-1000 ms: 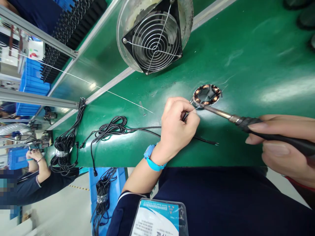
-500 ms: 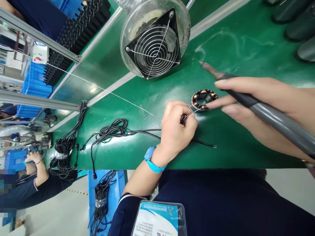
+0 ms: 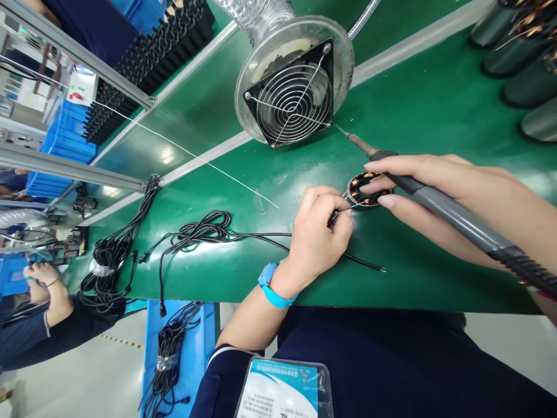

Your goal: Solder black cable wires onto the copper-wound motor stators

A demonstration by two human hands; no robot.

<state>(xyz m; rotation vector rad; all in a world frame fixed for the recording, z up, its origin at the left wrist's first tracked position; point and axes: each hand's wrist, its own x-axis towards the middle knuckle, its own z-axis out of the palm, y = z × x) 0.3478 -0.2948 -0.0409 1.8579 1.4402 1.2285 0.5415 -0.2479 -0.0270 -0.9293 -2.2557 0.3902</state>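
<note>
A small ring-shaped coil with copper windings [image 3: 364, 200] lies on the green bench [image 3: 413, 255]. My left hand [image 3: 317, 235] is closed in a pinch on a thin black wire [image 3: 243, 235] right beside the coil. My right hand [image 3: 439, 194] grips a grey soldering iron [image 3: 452, 215], its tip pointing up and left toward the fan, away from the coil. Two fingers of my right hand rest on the coil's rim. A blue strap [image 3: 272, 287] sits on my left wrist.
A round fume fan with a wire grille [image 3: 293, 96] stands behind the coil. A thin solder wire [image 3: 187, 152] stretches across from the left. Bundled black cables [image 3: 108, 261] lie at the bench's left end, more in a blue bin [image 3: 174, 348]. Dark cylinders [image 3: 517, 52] stand far right. Another person's arm [image 3: 39, 313] is at left.
My right hand lifted the soldering iron off the coil and swung its tip up toward the fan; its fingers now rest on the coil. My left hand kept its pinch.
</note>
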